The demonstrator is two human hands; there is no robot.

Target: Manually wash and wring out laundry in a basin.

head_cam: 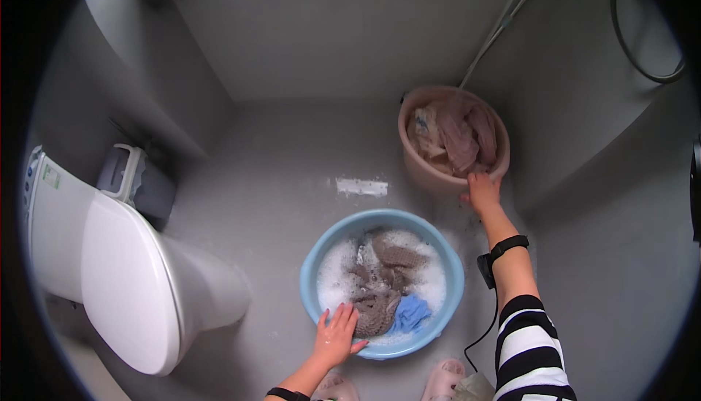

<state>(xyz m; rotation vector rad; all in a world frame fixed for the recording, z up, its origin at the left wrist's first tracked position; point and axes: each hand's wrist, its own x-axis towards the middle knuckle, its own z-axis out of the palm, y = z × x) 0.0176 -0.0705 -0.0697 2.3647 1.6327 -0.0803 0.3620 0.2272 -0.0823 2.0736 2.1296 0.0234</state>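
A light blue basin (455, 302) holds foamy water on the floor before me. Brown waffle-textured fabric (378, 313) and a bright blue cloth (411, 312) lie partly in the suds. My left hand (335, 334) reaches over the basin's near left rim, fingers apart, the fingertips against or just beside the brown fabric. Farther off to the right, a pink bucket (432, 179) contains pinkish and cream cloth (460, 132). My right hand (483, 190) grips its near rim, with some fingers over the edge and the thumb outside.
A white toilet (131, 291) stands at left, with a grey bin (156, 182) behind it. A thin pole (493, 39) leans into the corner behind the bucket. A shower hose (624, 45) hangs at upper right. A black cable (482, 341) runs from my right wrist strap.
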